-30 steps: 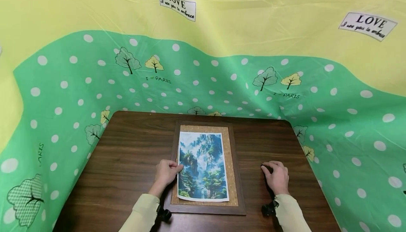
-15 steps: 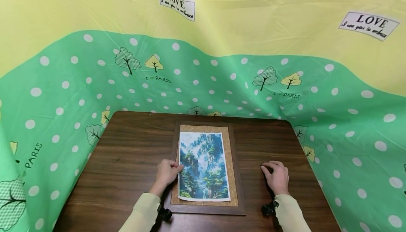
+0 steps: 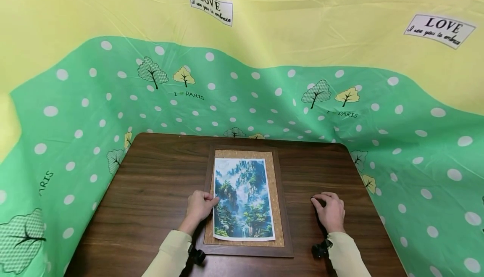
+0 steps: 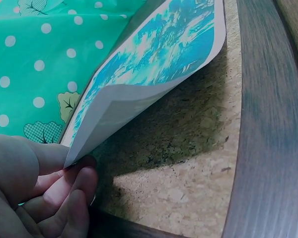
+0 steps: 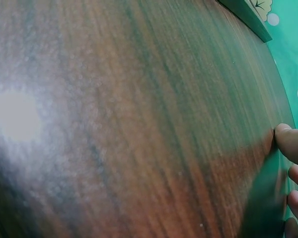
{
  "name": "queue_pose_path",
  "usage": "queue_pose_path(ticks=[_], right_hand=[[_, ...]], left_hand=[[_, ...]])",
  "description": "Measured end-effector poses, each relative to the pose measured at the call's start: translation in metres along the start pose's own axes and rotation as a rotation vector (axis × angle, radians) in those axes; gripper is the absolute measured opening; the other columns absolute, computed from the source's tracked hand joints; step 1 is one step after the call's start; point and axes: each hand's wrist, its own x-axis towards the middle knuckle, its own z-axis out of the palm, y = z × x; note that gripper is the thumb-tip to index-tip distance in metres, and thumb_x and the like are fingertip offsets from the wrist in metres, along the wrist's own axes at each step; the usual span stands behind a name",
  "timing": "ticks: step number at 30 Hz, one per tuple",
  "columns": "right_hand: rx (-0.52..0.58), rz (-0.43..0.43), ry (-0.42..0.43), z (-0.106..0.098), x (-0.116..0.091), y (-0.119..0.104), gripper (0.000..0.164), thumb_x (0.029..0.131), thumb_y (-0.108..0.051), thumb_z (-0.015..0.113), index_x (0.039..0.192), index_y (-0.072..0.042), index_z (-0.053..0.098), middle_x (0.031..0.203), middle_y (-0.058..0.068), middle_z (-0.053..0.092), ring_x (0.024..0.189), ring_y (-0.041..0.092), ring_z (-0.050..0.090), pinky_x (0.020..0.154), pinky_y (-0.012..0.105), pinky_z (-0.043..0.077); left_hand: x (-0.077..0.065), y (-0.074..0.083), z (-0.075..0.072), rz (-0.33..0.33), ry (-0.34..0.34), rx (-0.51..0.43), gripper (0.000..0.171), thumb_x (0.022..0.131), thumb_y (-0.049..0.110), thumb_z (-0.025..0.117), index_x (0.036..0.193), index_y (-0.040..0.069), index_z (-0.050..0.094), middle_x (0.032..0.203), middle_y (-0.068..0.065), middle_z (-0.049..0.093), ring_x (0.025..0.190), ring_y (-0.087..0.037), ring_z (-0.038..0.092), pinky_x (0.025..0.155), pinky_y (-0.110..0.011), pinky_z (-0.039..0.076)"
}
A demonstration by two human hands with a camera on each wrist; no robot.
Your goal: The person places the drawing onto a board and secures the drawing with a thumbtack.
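A printed landscape picture (image 3: 243, 199) with mountains, mist and pines lies over a cork board (image 3: 277, 209) in a dark wooden frame (image 3: 245, 250). My left hand (image 3: 200, 206) pinches the sheet's left edge between thumb and fingers. Up close in the left wrist view, the paper (image 4: 154, 54) bows up from the cork (image 4: 188, 193), showing its white underside and casting a shadow. To the right of the frame, my right hand (image 3: 330, 210) rests on the table with fingers loosely curled. In the right wrist view its thumb (image 5: 290, 141) touches the wood, and no held object shows.
The brown wood-grain table (image 3: 159, 176) extends on both sides of the board. A green and yellow patterned cloth (image 3: 264, 92) hangs behind it and along both sides. Black wrist cameras (image 3: 197, 255) sit at both sleeves.
The picture sheet has shifted very slightly right on the board, with my left hand moving along a little. My right hand stays still. The cloth at the far left has swayed.
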Motion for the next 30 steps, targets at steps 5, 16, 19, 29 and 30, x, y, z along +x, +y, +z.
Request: queue_pose_path(ticks=[5, 16, 19, 29, 30], right_hand=[[-0.001, 0.008, -0.009, 0.0009, -0.0005, 0.0009, 0.015, 0.091, -0.022, 0.076, 0.1, -0.011, 0.079, 0.127, 0.018, 0.06, 0.114, 0.045, 0.048, 0.087, 0.064, 0.037], [-0.004, 0.0, 0.008, 0.0033, 0.0007, 0.0005, 0.016, 0.09, -0.023, 0.077, 0.099, -0.01, 0.079, 0.126, 0.018, 0.061, 0.113, 0.045, 0.048, 0.085, 0.064, 0.037], [-0.005, 0.007, 0.007, 0.0046, 0.0013, -0.0006, 0.018, 0.09, -0.024, 0.077, 0.1, -0.01, 0.079, 0.126, 0.018, 0.061, 0.114, 0.045, 0.048, 0.085, 0.064, 0.036], [-0.009, 0.022, 0.01, 0.0071, 0.0035, -0.0033, 0.017, 0.09, -0.025, 0.077, 0.098, -0.01, 0.079, 0.127, 0.018, 0.061, 0.113, 0.045, 0.048, 0.085, 0.065, 0.036], [-0.007, 0.022, 0.012, 0.0069, 0.0034, -0.0038, 0.016, 0.09, -0.025, 0.077, 0.098, -0.01, 0.079, 0.127, 0.018, 0.061, 0.113, 0.045, 0.048, 0.085, 0.064, 0.036]], left_hand=[[0.0007, -0.0002, 0.0001, -0.014, -0.004, -0.006, 0.051, 0.088, 0.023, 0.078, 0.047, 0.018, 0.048, 0.042, 0.013, 0.033, 0.041, -0.008, 0.03, 0.049, -0.025, 0.029], [0.0019, 0.0005, 0.0017, -0.03, 0.012, 0.027, 0.049, 0.087, 0.026, 0.079, 0.048, 0.02, 0.051, 0.042, 0.014, 0.037, 0.043, -0.008, 0.034, 0.048, -0.025, 0.03], [0.0024, 0.0009, 0.0014, -0.044, 0.002, 0.024, 0.05, 0.087, 0.027, 0.079, 0.047, 0.02, 0.049, 0.042, 0.013, 0.035, 0.043, -0.009, 0.033, 0.049, -0.025, 0.029], [0.0023, 0.001, 0.0008, -0.038, 0.001, 0.018, 0.053, 0.087, 0.025, 0.079, 0.047, 0.02, 0.044, 0.042, 0.013, 0.031, 0.044, -0.009, 0.03, 0.049, -0.026, 0.027], [0.0024, 0.0009, 0.0008, -0.038, 0.002, 0.02, 0.053, 0.087, 0.025, 0.079, 0.047, 0.02, 0.044, 0.042, 0.013, 0.032, 0.044, -0.009, 0.03, 0.049, -0.025, 0.027]])
